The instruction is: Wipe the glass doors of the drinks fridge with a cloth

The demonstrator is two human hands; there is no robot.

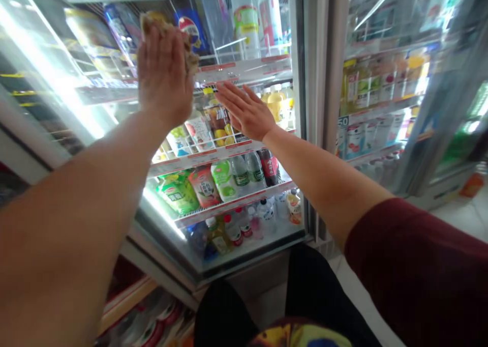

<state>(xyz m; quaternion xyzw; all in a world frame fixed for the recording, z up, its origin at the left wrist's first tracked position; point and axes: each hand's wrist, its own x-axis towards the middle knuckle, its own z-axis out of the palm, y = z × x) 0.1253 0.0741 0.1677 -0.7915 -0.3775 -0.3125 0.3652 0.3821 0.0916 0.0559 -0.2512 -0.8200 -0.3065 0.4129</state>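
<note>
My left hand (pixel 163 77) is raised at the upper left, its fingers laid flat over a crumpled brownish cloth (pixel 191 57). The cloth sticks out above and to the right of the fingers, in front of the upper drink shelf. Lower and to the right, my right hand (pixel 251 114) is stretched out with its fingers extended and nothing in it. Both hands are at the glass front of a lit drinks fridge (pixel 253 264); whether the right palm touches the glass cannot be made out.
Behind the glass, shelves hold a dark cola bottle (pixel 188 21), green drink packs (pixel 177 192) and small bottles (pixel 233 230). A second fridge section (pixel 371 108) stands to the right. Below left is a shelf edge (pixel 127 301) with packaged goods. Pale floor tiles (pixel 360 291) show at the lower right.
</note>
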